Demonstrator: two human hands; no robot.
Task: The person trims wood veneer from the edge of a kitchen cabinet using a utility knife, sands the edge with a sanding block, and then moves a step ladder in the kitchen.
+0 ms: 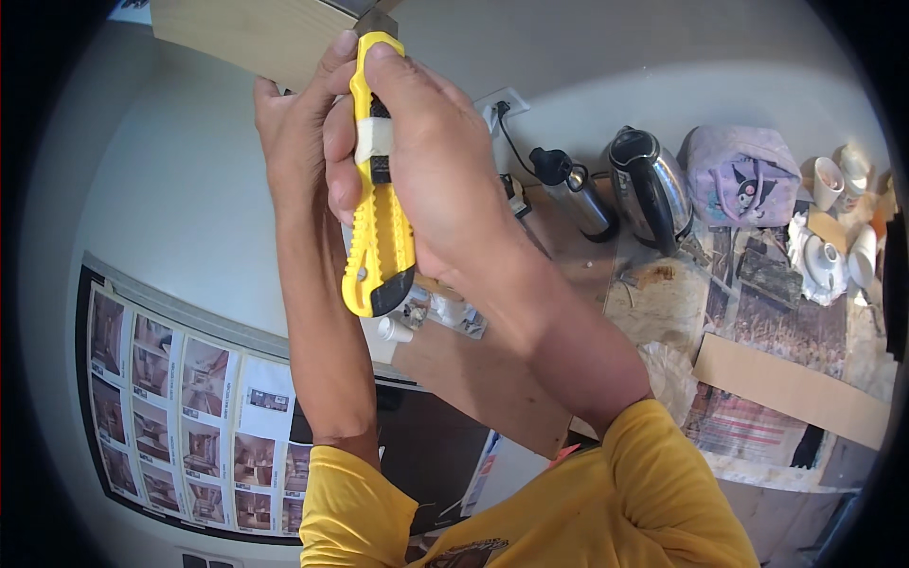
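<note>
My right hand (431, 142) is closed around a yellow utility knife (381, 237) held upright, its thumb near the top of the handle. A strip of pale tape wraps the handle. The knife's metal blade (379, 21) meets the lower corner of a pale wood-coloured panel (246, 40) overhead. Just left of the knife, my left hand (301, 133) reaches up with its fingers apart, touching the panel's lower edge. Part of the left hand is hidden by the right hand and the knife.
On the right, a worktop carries an electric kettle (653, 189), a steel flask (578, 194), a lilac bag (743, 175), white cups (828, 182) and a cardboard strip (791, 388). A wall socket (502, 104) is behind. A board with photo sheets (204, 379) hangs lower left.
</note>
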